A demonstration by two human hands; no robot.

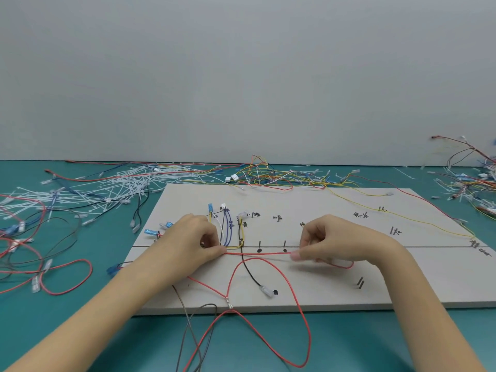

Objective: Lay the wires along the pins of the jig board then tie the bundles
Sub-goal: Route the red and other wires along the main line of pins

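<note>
A pale jig board [335,288] lies on the teal table, marked with labels and dark pins [259,244]. A red wire [257,253] is stretched straight between my hands just in front of the pin row. My left hand [193,242] pinches its left end near the yellow, white, blue and black wires [228,229] laid around the left pins. My right hand [330,242] pinches the same wire further right. The wire's slack loops off the board's front edge. A black wire with a clear terminal [265,288] lies across the board.
A heap of white cable ties [128,183] lies at the back left. Loose coloured wires [276,175] pile up behind the board and at the far right [472,178]. Red and black wire loops [40,264] lie left of the board. A long yellow wire [418,221] crosses the board's right side.
</note>
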